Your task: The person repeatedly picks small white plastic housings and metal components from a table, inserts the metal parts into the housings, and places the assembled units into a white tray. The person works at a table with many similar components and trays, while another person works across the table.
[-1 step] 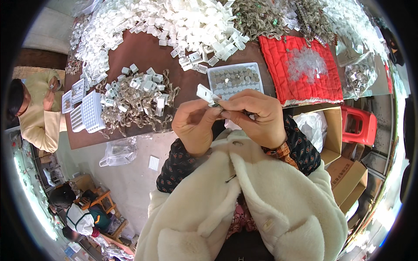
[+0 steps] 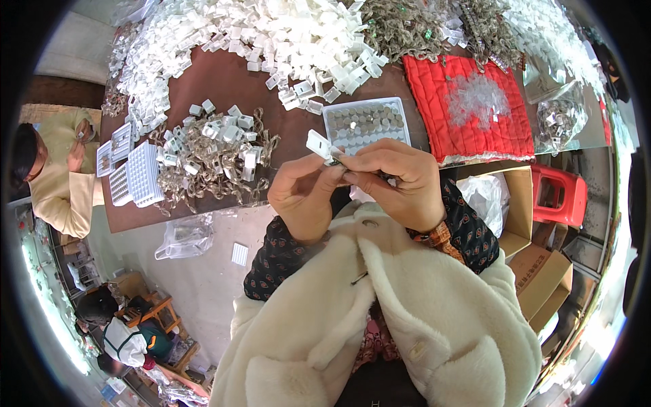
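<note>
Both my hands are raised in front of my chest, over the near edge of a brown table (image 2: 224,81). My left hand (image 2: 302,193) pinches a small white plastic clip (image 2: 317,144) between thumb and fingers. My right hand (image 2: 400,180) meets it fingertip to fingertip and grips a thin grey metal piece (image 2: 339,161) that touches the clip. Just beyond my hands lies a white tray (image 2: 330,115) filled with several small grey round parts.
Heaps of white clips (image 2: 271,34) cover the far table. A tangle of metal chain with clips (image 2: 217,156) and white trays (image 2: 135,173) lie left, a red quilted pad (image 2: 468,115) right. Another person (image 2: 57,176) sits left. A red stool (image 2: 559,193) and cardboard boxes (image 2: 546,271) stand right.
</note>
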Demonstrator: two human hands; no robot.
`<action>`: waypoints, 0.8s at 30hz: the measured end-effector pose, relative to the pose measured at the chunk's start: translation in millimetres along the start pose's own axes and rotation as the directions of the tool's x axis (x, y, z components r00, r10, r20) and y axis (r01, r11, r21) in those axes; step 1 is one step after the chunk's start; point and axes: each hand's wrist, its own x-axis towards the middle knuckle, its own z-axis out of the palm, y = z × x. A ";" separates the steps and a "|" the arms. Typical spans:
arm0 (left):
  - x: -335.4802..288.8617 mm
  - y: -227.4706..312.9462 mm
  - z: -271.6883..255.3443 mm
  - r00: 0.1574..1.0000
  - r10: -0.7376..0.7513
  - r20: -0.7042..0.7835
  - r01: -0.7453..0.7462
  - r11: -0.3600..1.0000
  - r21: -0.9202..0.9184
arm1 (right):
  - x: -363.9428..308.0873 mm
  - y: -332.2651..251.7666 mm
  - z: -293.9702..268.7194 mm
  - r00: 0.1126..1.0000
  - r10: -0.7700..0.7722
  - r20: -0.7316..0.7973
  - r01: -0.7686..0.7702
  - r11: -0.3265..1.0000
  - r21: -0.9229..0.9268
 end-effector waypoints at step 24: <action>-1.1 -5.2 1.8 0.995 -0.088 -0.048 0.077 0.976 -0.202 | 9.7 1.3 4.6 0.919 0.373 0.128 -0.389 0.807 0.444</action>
